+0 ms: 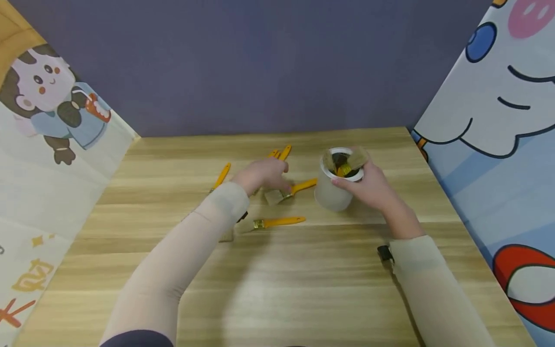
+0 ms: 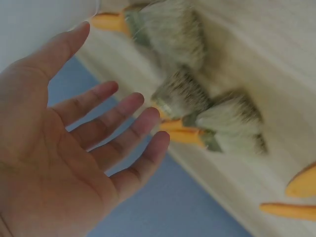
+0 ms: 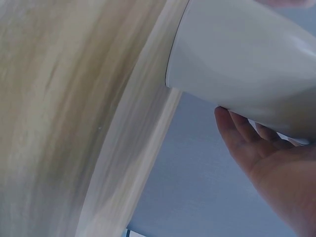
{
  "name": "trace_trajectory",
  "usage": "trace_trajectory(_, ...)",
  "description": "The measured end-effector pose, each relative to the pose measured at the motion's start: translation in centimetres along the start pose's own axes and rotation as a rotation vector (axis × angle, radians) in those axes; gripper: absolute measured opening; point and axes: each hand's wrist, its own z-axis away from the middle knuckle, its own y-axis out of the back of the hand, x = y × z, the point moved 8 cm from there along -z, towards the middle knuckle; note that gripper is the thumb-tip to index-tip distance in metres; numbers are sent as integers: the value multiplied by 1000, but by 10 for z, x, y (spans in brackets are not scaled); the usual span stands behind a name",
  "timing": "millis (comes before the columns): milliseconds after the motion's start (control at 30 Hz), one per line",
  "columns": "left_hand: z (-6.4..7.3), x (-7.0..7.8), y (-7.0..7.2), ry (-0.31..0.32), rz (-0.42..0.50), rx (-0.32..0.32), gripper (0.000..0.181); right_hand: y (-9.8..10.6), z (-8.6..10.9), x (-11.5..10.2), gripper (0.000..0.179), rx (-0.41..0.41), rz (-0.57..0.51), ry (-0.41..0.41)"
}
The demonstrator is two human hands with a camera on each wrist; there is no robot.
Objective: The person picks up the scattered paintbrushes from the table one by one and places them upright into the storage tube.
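My left hand (image 1: 268, 174) is over the loose paintbrushes at the table's middle. In the left wrist view its palm (image 2: 69, 158) is bare and the fingers are spread, holding nothing. Closest to it lies a paintbrush (image 1: 305, 185) with a yellow-orange handle and pale bristles, its handle end reaching the white cup (image 1: 331, 196). My right hand (image 1: 370, 185) grips the cup near its rim, thumb at the front and fingers along the far side. Several paintbrushes (image 1: 357, 157) stand in the cup, bristles up. The right wrist view shows fingers (image 3: 247, 133) against the cup's smooth wall.
Another paintbrush (image 1: 284, 221) lies nearer me on the wooden table (image 1: 303, 289). A handle (image 1: 223, 174) shows left of my left hand, and more handles (image 1: 285, 152) lie behind it. A dark panel (image 1: 277, 67) rises at the back; printed panels flank both sides.
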Motion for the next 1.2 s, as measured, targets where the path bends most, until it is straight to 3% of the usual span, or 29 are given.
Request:
trace_trajectory(300, -12, -6, -23, 8, -67, 33, 59, -1, 0, -2, 105, -11, 3, -6)
trace_trajectory(467, -14, -2, -23, 1, -106, 111, 43, 2, -2, -4, 104, 11, -5, 10)
trace_trajectory(633, -18, 2, -28, -14, -145, 97, 36, 2, -2, -2, 106, -3, 9, -16)
trace_trajectory(733, -20, 5, -31, -17, -162, 89, 35, 0, -2, 0, 106, -9, 0, -16)
trace_trajectory(1000, -22, 14, -27, -40, -207, 140, 36, 3, -4, -1, 106, 12, -11, 1)
trace_trajectory(1200, -24, 3, -23, 47, -199, 212, 58, 0, -1, -1, 105, -11, -10, -7)
